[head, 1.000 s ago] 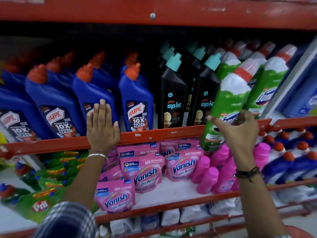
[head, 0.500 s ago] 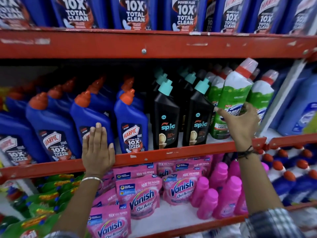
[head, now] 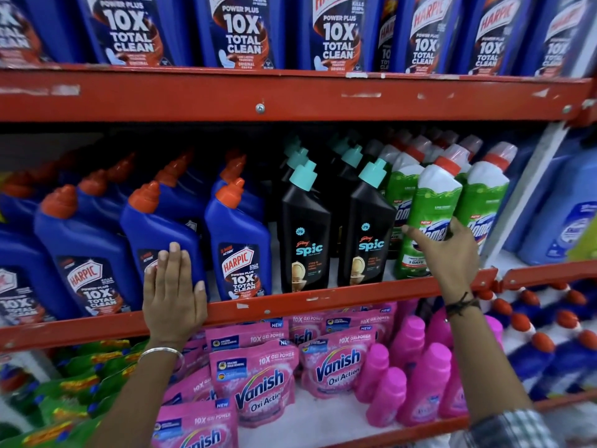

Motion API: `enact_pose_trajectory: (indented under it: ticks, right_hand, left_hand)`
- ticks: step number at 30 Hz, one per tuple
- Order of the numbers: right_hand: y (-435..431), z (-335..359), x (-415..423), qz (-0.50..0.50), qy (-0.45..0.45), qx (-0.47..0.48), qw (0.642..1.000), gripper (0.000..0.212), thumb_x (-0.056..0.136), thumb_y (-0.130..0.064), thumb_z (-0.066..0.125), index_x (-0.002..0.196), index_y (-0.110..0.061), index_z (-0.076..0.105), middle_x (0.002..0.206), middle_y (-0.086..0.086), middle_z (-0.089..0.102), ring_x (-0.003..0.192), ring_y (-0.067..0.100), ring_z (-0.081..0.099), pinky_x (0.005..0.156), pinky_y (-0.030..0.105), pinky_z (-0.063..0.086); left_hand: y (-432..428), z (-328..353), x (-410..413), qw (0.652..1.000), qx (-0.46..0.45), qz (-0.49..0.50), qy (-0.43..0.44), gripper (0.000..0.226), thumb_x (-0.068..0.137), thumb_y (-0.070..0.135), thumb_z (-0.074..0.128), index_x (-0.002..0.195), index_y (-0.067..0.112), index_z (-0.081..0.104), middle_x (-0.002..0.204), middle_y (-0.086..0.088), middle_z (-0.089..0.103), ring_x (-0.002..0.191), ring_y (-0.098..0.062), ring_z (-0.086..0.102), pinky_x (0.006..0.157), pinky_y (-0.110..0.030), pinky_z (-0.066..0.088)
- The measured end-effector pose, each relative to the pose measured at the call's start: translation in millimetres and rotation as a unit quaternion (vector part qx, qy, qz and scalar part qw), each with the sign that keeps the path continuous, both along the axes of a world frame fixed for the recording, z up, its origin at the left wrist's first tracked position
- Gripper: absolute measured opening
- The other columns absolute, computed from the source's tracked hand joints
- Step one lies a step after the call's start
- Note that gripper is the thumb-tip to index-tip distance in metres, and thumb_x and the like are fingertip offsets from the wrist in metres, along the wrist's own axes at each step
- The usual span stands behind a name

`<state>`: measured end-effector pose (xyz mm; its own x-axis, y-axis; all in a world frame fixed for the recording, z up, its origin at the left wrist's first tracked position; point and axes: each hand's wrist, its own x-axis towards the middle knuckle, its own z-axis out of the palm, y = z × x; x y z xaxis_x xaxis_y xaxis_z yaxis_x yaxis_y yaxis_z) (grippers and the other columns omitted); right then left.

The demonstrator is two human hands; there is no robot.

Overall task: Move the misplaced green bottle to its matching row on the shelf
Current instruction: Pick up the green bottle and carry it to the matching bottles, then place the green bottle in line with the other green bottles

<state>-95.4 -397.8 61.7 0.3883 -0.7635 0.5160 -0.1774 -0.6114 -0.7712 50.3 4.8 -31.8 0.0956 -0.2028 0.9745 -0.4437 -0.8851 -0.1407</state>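
Observation:
The green bottle, white at the shoulder with a red band under its cap, stands upright at the front of the middle shelf, among the other green bottles. My right hand wraps around its lower label. My left hand lies flat with fingers spread on the red shelf edge, its fingertips against a blue Harpic bottle; it holds nothing.
Black Spic bottles stand just left of the green row. Blue Harpic bottles fill the left of the shelf and the shelf above. Pink Vanish pouches and pink bottles lie on the shelf below.
My right hand has carried the green bottle from tilted over the shelf edge up into the green row, where it now stands upright. My left hand stayed on the shelf edge.

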Motion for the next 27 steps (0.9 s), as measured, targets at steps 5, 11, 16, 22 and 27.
enact_pose_trajectory:
  ticks: [5, 11, 16, 22, 27]
  right_hand:
    - [1.3, -7.1, -0.8, -0.032, 0.037, -0.04, 0.998, 0.073, 0.063, -0.084, 0.054, 0.082, -0.015, 0.04, 0.085, 0.011, 0.048, 0.075, 0.026, 0.048, 0.054, 0.032, 0.031]
    - [25.5, -0.5, -11.6, -0.049, 0.01, -0.058, 0.997, 0.086, 0.075, -0.064, 0.061, 0.128, 0.003, 0.045, 0.123, 0.027, 0.048, 0.114, 0.041, 0.048, 0.084, 0.048, 0.045]
    - [86.2, 39.3, -19.1, 0.104, -0.231, -0.122, 0.96, 0.046, 0.086, -0.032, 0.068, 0.118, -0.003, 0.054, 0.112, 0.016, 0.055, 0.098, 0.019, 0.055, 0.087, 0.021, 0.044]
    - [146.4, 88.8, 6.9, 0.374, -0.037, -0.109, 0.92, 0.066, 0.087, -0.031, 0.066, 0.139, -0.006, 0.034, 0.127, 0.008, 0.055, 0.115, 0.015, 0.054, 0.094, 0.018, 0.042]
    - [156.5, 96.7, 39.1, 0.39, 0.012, -0.022, 0.92, 0.053, 0.092, -0.031, 0.059, 0.134, -0.005, 0.041, 0.113, 0.001, 0.061, 0.105, 0.016, 0.059, 0.086, 0.022, 0.046]
  left_hand:
    - [-1.5, 2.4, -2.5, 1.0, -0.005, 0.012, 0.0, 0.064, 0.094, 0.025, 0.035, 0.151, 0.004, 0.014, 0.16, -0.006, 0.005, 0.147, -0.021, 0.006, 0.12, -0.038, 0.006]
    - [0.2, 7.6, -16.9, 0.999, 0.006, 0.003, 0.048, 0.059, 0.098, 0.029, 0.031, 0.15, 0.005, 0.017, 0.16, 0.0, 0.003, 0.147, -0.018, 0.004, 0.12, -0.04, 0.001]
    - [-10.1, 71.9, -40.4, 0.983, -0.055, -0.162, 0.073, 0.045, 0.099, 0.022, 0.04, 0.137, -0.001, 0.038, 0.147, -0.013, 0.036, 0.144, -0.023, 0.022, 0.118, -0.042, 0.017]
    - [-28.8, 161.9, -47.6, 0.93, -0.074, -0.244, 0.265, 0.033, 0.092, 0.029, 0.061, 0.12, 0.011, 0.058, 0.118, -0.003, 0.061, 0.107, -0.017, 0.057, 0.09, -0.039, 0.049]
    - [-37.7, 172.5, -46.3, 0.89, -0.093, -0.268, 0.358, 0.039, 0.083, 0.027, 0.073, 0.117, 0.011, 0.06, 0.107, -0.001, 0.064, 0.099, -0.01, 0.056, 0.085, -0.012, 0.042]
